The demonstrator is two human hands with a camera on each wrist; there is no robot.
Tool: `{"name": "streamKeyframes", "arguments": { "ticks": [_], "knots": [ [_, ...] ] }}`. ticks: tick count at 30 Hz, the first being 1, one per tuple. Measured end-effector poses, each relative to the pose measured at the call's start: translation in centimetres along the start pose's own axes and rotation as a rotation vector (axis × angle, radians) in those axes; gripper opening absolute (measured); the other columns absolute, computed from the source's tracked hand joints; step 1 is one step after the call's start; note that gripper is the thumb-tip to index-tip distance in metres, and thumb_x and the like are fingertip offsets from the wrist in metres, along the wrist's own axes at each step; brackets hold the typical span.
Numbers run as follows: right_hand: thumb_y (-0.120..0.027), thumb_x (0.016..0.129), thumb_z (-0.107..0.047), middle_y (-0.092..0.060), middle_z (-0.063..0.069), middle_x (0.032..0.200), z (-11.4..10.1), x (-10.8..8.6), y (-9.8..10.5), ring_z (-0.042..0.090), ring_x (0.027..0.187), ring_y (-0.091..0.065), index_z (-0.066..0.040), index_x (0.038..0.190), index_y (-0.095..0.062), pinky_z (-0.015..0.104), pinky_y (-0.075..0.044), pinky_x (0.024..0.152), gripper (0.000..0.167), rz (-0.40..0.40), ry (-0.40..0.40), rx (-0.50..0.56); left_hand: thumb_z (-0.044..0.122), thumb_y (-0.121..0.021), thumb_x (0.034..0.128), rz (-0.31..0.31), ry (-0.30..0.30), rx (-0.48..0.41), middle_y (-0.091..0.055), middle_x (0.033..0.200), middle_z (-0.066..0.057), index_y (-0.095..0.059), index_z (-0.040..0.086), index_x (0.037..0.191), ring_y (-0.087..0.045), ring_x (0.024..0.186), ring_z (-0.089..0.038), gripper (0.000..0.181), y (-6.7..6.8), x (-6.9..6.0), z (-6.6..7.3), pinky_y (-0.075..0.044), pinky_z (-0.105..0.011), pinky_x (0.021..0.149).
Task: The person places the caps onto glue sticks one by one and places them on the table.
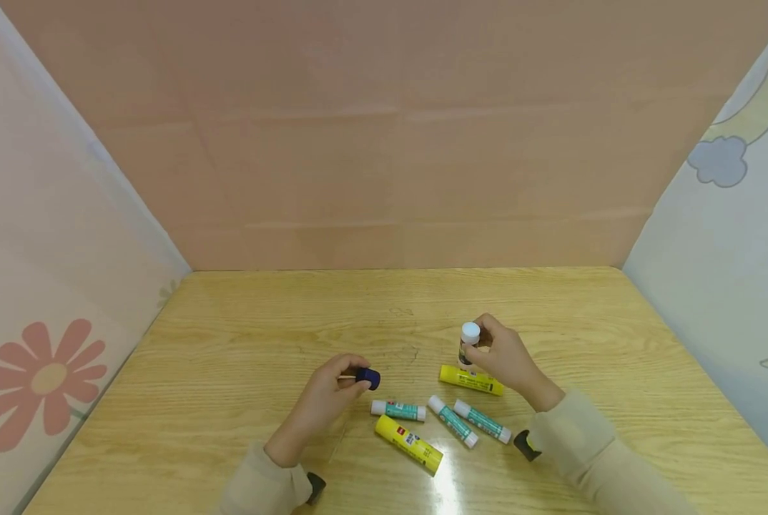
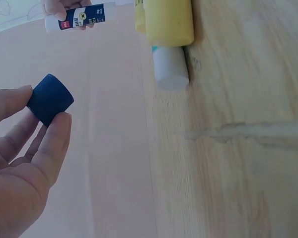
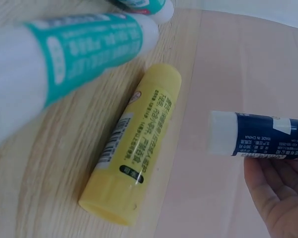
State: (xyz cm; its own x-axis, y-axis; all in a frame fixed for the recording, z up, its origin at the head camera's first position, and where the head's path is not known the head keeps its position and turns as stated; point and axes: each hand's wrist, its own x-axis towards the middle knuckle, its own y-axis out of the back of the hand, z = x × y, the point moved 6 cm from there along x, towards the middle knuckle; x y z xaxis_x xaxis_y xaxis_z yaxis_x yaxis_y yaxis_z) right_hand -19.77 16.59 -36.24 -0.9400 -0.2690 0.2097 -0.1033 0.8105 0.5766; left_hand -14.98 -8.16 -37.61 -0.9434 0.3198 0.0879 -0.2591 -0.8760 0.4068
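Observation:
Between thumb and fingers, my left hand pinches a short dark blue cap; the left wrist view shows the cap tilted, apart from other things. My right hand grips a navy-labelled glue stick upright, its white end up. That glue stick also shows in the right wrist view, where the fingers hide part of its label. Just in front of the right hand lies a yellow glue stick. A teal-and-white glue stick lies near the left hand.
Two more teal-and-white glue sticks, one at the left and one at the right, lie between the forearms. Another yellow glue stick lies nearer the front. Paper-covered walls bound the wooden table at back and sides.

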Motion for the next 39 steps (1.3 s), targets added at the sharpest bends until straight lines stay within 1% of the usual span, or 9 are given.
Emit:
{"name": "streamKeyframes", "arguments": {
  "ticks": [5,12,17,20,23,26,31,34,39],
  "knots": [
    [-0.059,0.078,-0.002,-0.057,0.006,0.085,-0.2,-0.3,-0.1,0.019,0.078,-0.055,-0.002,0.092,-0.049,0.033,-0.047,0.068,0.017,0.012,0.002,0.001,0.009,-0.056,0.0836,-0.015,0.002,-0.062,-0.049,0.107,-0.015,-0.051,-0.002,0.108,-0.055,0.092,-0.025,0.027,-0.3,-0.2,0.3,-0.048,-0.023,0.072],
    [-0.059,0.077,-0.001,-0.056,0.006,0.085,-1.1,-0.7,-0.2,0.018,0.075,-0.054,0.0,0.092,-0.05,0.029,-0.047,0.064,0.018,0.009,0.026,0.005,0.011,-0.055,0.0843,-0.023,0.0,-0.109,-0.049,0.108,-0.015,-0.05,0.0,0.11,-0.055,0.093,-0.025,0.029,-0.6,-0.2,0.6,-0.048,-0.024,0.073],
    [-0.059,0.078,-0.001,-0.055,0.009,0.088,-1.5,-1.1,-0.3,0.019,0.076,-0.055,0.002,0.094,-0.05,0.031,-0.048,0.065,0.02,-0.007,0.024,0.015,0.012,-0.054,0.0853,-0.026,-0.008,-0.135,-0.049,0.109,-0.015,-0.049,-0.002,0.112,-0.054,0.094,-0.025,0.03,-0.7,-0.2,0.7,-0.047,-0.024,0.074],
    [-0.06,0.077,-0.001,-0.055,0.007,0.087,-1.7,-1.2,-0.5,0.018,0.076,-0.054,0.002,0.094,-0.05,0.033,-0.048,0.067,0.019,-0.014,0.037,0.023,0.013,-0.053,0.0861,-0.023,-0.008,-0.142,-0.049,0.109,-0.014,-0.049,-0.002,0.112,-0.053,0.095,-0.025,0.03,-0.8,-0.2,0.9,-0.047,-0.024,0.075],
    [-0.061,0.077,-0.001,-0.056,0.005,0.086,-1.9,-1.4,-0.7,0.017,0.076,-0.054,0.0,0.092,-0.051,0.036,-0.047,0.068,0.018,-0.024,0.058,0.029,0.015,-0.053,0.0866,-0.017,-0.008,-0.141,-0.05,0.108,-0.012,-0.05,0.0,0.111,-0.052,0.096,-0.023,0.029,-0.8,-0.2,1.0,-0.046,-0.024,0.076],
    [-0.061,0.078,-0.002,-0.056,0.004,0.087,-2.3,-1.5,-0.9,0.016,0.077,-0.054,0.0,0.093,-0.051,0.035,-0.047,0.068,0.018,-0.037,0.081,0.025,0.016,-0.053,0.0866,-0.01,-0.016,-0.14,-0.051,0.107,-0.011,-0.05,-0.001,0.11,-0.051,0.097,-0.022,0.029,-0.8,-0.2,1.2,-0.046,-0.023,0.077],
    [-0.062,0.076,-0.001,-0.057,0.0,0.085,-3.0,-1.9,-1.2,0.012,0.074,-0.054,-0.001,0.092,-0.053,0.031,-0.048,0.067,0.018,-0.035,0.15,-0.022,0.014,-0.053,0.0864,0.002,-0.03,-0.137,-0.051,0.108,-0.011,-0.05,-0.002,0.11,-0.049,0.098,-0.023,0.028,-1.0,-0.1,1.5,-0.045,-0.023,0.078],
    [-0.064,0.075,-0.001,-0.057,-0.002,0.084,-3.5,-2.1,-1.4,0.009,0.072,-0.052,-0.002,0.091,-0.053,0.028,-0.047,0.064,0.019,-0.031,0.189,-0.056,0.013,-0.052,0.0868,0.005,-0.024,-0.135,-0.051,0.109,-0.011,-0.05,-0.002,0.111,-0.048,0.099,-0.024,0.029,-1.1,-0.1,1.7,-0.044,-0.024,0.079],
    [-0.064,0.075,-0.001,-0.055,-0.004,0.082,-3.9,-2.3,-1.9,0.009,0.07,-0.051,-0.004,0.091,-0.054,0.027,-0.046,0.06,0.019,-0.066,0.227,-0.056,0.017,-0.051,0.0874,0.01,-0.017,-0.151,-0.051,0.109,-0.01,-0.049,-0.002,0.111,-0.048,0.099,-0.022,0.031,-1.4,-0.2,1.9,-0.044,-0.023,0.08]
  ]
}}
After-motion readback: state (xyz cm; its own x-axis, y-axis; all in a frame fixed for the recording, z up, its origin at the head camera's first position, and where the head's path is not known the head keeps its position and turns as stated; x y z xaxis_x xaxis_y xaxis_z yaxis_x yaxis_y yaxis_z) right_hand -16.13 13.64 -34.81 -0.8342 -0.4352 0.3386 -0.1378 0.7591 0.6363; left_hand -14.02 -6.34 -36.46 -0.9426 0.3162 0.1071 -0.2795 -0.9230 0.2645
